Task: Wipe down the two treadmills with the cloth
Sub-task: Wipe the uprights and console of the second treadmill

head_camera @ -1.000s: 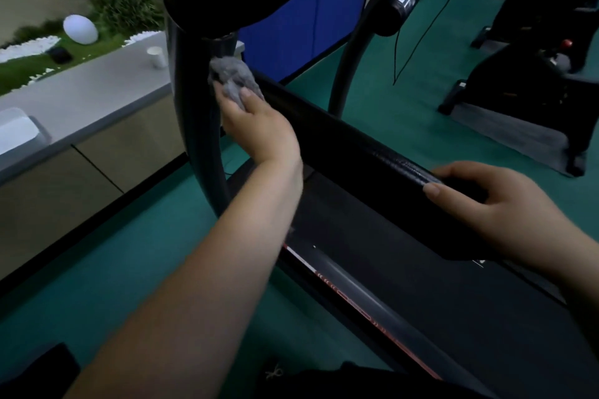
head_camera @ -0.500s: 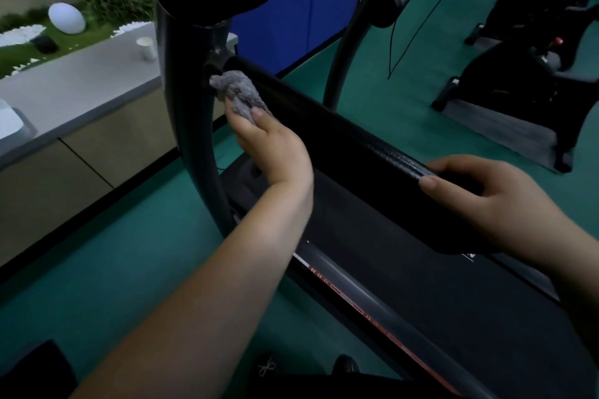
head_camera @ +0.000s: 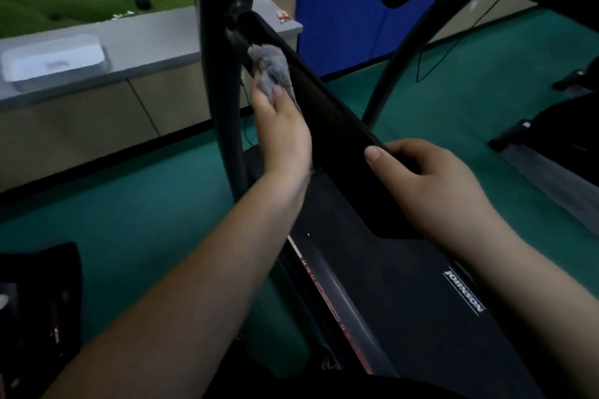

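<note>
On the treadmill handrail (head_camera: 327, 113), left hand (head_camera: 282, 136) pinches grey cloth (head_camera: 272, 70); right hand (head_camera: 434, 181) grips rail.

Dim indoor light; background motion-blurred, edges bowed by wide-angle lens.

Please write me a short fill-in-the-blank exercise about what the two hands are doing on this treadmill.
1. The left hand presses a grey ____ against the handrail.
2. The right hand grips the ____.
3. The floor is ____ in colour.
4. The brand on the treadmill deck reads ____.

Missing words: cloth; handrail; green; JOHNSON
</note>
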`<state>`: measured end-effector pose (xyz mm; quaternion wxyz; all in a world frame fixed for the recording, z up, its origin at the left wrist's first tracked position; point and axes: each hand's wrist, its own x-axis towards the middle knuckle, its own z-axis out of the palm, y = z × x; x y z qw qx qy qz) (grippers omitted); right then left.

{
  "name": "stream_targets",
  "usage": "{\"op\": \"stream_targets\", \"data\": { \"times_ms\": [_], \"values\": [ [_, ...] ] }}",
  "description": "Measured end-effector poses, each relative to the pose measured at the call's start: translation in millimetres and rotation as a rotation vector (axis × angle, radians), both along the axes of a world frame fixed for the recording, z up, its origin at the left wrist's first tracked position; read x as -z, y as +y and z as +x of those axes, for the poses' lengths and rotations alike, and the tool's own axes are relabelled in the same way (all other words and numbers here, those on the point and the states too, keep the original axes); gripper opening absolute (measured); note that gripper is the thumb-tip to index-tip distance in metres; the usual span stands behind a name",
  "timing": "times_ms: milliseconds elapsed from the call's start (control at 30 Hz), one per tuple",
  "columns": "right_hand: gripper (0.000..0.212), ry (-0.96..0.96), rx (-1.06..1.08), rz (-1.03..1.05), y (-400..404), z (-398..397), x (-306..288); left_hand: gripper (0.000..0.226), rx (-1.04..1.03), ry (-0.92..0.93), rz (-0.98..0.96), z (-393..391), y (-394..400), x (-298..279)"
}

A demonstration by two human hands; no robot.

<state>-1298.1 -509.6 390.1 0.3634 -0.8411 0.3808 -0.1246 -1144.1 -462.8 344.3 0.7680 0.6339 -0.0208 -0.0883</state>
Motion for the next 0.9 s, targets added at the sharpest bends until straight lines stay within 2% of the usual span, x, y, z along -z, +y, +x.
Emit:
{"op": "stream_targets", "data": {
  "times_ms": [100,233,300,433,533,600,700,800,900],
  "values": [
    [0.036,-0.014,-0.051,-0.021,-5,2,2,0.044,-0.014,-0.078,-0.032,-56,5,9],
    [0.032,-0.027,-0.108,0.009,-5,3,1,0.049,0.131,-0.194,-0.089,-142,29,22],
    [0.034,-0.034,-0.114,0.023,-5,3,-1,0.05,0.154,-0.192,-0.058,-128,27,24],
    [0.043,-0.059,-0.085,0.03,-3,2,-3,0.047,0.094,-0.045,0.063,-81,19,9],
    [0.051,-0.064,-0.074,0.029,-3,1,-5,0.047,0.171,-0.093,0.215,-87,29,17],
    [0.048,-0.082,-0.077,0.079,-5,-3,-2,0.047,0.221,-0.133,0.251,-96,47,22],
    [0.021,-0.277,-0.056,-0.074,-6,-21,2,0.05,0.121,-0.266,0.361,-106,75,7],
    [0.02,-0.574,-0.101,-0.193,4,-42,-7,0.05,-0.049,-0.495,0.476,-118,84,-27],
    [0.026,-0.632,-0.282,0.044,9,-48,-18,0.049,0.009,-0.684,0.557,-134,71,-53]
  ]
}}
